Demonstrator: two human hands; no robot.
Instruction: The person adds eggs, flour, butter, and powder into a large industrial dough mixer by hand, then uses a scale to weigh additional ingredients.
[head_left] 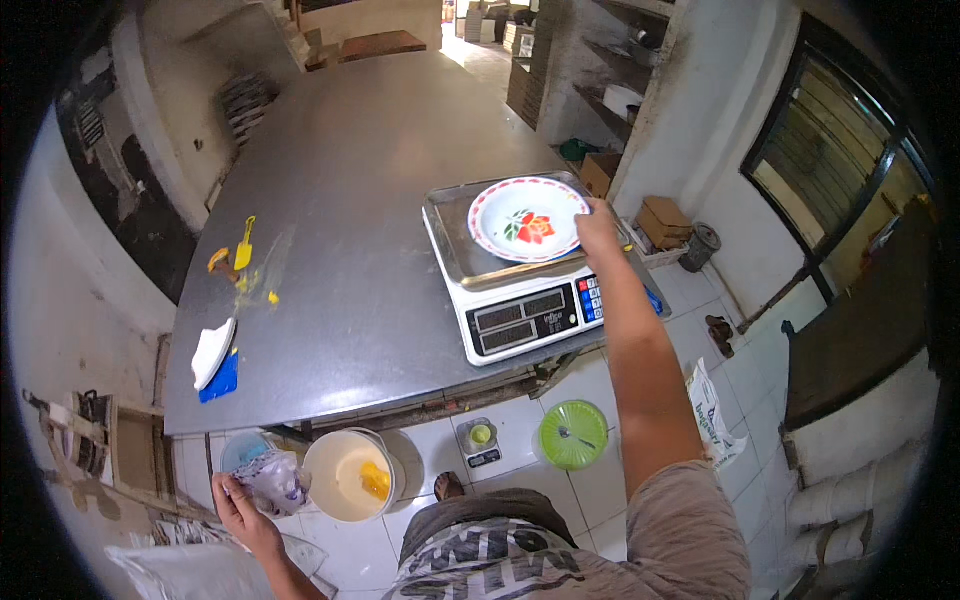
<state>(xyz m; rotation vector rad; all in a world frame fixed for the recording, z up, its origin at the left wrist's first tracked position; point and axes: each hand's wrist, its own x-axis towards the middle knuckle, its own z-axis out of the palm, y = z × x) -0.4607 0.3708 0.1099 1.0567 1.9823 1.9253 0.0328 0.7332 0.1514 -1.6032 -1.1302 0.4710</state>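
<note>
My right hand reaches out over the table and grips the right rim of a white enamel plate with a red-patterned edge and a painted flower. The plate is over the steel pan of a white digital scale; whether it rests there or is slightly raised, I cannot tell. Low on the left, my left hand has its fingers closed on a crumpled clear plastic bag with purplish print. Beside the bag, a cream bucket on the floor holds something yellow.
On the table lie a yellow scraper, a white curved scraper and a blue flat piece. A small scale and a green basin with a spoon stand on the tiled floor. White sacks lie at lower left.
</note>
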